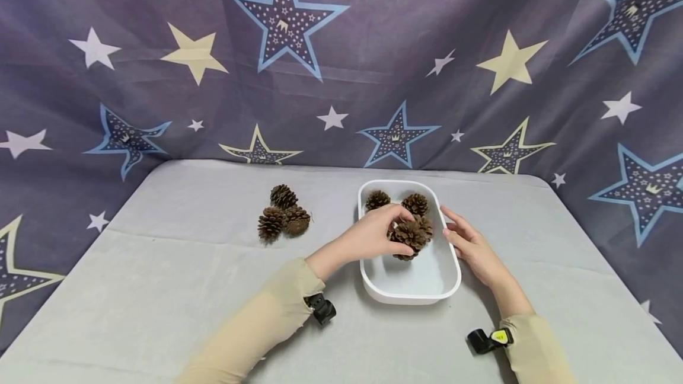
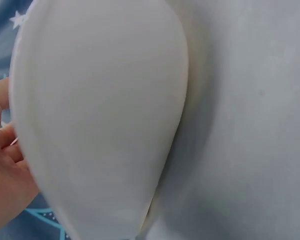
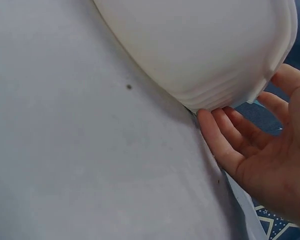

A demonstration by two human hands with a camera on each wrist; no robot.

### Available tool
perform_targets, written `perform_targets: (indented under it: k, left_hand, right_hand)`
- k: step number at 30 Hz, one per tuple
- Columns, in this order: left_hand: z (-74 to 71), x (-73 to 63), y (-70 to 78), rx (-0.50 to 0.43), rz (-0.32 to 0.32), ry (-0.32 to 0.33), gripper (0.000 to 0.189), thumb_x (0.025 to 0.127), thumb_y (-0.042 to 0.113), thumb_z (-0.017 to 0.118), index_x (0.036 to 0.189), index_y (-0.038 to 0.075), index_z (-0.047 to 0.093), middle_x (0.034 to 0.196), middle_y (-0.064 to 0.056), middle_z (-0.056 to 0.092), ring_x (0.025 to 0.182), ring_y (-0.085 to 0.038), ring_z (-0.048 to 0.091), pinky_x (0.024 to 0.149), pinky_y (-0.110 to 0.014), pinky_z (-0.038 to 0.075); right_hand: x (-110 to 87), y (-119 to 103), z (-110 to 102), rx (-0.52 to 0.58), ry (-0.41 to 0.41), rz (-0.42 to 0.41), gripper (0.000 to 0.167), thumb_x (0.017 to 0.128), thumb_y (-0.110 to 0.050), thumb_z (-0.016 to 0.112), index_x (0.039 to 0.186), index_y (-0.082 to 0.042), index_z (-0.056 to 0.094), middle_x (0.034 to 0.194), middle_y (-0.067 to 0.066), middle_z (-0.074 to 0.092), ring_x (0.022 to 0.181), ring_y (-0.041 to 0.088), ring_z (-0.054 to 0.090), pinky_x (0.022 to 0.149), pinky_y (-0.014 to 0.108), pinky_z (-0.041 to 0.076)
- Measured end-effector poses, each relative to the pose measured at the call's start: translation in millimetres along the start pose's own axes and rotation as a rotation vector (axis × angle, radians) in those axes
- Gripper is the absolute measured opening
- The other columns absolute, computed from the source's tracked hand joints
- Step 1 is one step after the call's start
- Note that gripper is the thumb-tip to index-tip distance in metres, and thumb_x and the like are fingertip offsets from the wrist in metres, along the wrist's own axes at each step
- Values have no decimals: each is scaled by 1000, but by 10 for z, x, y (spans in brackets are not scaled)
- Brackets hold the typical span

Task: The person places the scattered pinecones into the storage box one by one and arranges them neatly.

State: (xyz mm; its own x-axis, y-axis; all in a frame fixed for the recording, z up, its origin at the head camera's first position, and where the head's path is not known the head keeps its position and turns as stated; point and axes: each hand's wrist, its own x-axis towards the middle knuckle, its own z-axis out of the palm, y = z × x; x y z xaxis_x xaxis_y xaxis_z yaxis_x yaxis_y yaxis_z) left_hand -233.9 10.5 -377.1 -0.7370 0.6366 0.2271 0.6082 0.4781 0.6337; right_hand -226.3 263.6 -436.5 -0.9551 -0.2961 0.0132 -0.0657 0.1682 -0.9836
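Observation:
A white rectangular tub (image 1: 411, 299) stands right of the middle of the table. Over its inside, my left hand (image 1: 370, 234) holds a brown pine cone (image 1: 408, 237) between thumb and fingers. Other pine cones (image 1: 415, 204) lie in the far half of the tub, partly hidden by that hand. My right hand (image 1: 476, 252) touches the tub's right side with extended fingers, the thumb near the rim. In the right wrist view, its fingertips (image 3: 206, 120) rest against the outer wall. The tub wall (image 2: 100, 125) hides the held cone in the left wrist view.
Three more pine cones (image 1: 283, 196) sit in a cluster on the grey cloth-covered table (image 1: 176, 289), left of the tub. Behind the table hangs a dark star-patterned curtain (image 1: 341, 64), which also runs along both sides.

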Motion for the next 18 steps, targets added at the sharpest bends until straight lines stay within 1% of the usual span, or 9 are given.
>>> perform_targets:
  k: [2, 4, 9, 18]
  left_hand:
    - [47, 21, 13, 22, 12, -11, 50, 73, 34, 75, 114, 16, 53, 115, 4, 57, 106, -10, 53, 94, -21, 41]
    - [86, 40, 29, 40, 19, -24, 51, 73, 35, 74, 115, 16, 53, 116, 4, 56, 110, -10, 52, 96, -21, 39]
    - [164, 83, 56, 53, -1, -60, 52, 74, 36, 74, 116, 17, 52, 119, 3, 55, 112, -10, 51, 97, -21, 39]
    - [254, 149, 99, 68, -41, -67, 51, 73, 35, 74, 115, 15, 52, 119, 1, 55, 112, -11, 51, 98, -21, 39]
  right_hand:
    - [-2, -1, -2, -4, -1, 1, 54, 96, -21, 43, 145, -12, 21, 122, 16, 40, 93, 6, 57, 73, 26, 53]
    - [-4, -3, -4, -4, -3, 3, 54, 97, -21, 43, 145, -12, 20, 124, 20, 39, 94, 6, 57, 73, 26, 54]
    - [-2, -14, -4, -15, -8, 7, 55, 96, -21, 44, 145, -11, 20, 127, 27, 37, 94, 6, 57, 74, 27, 54]
    - [4, -82, 4, -12, 14, 20, 58, 94, -18, 48, 144, -9, 21, 125, 27, 38, 93, 6, 58, 76, 30, 54]
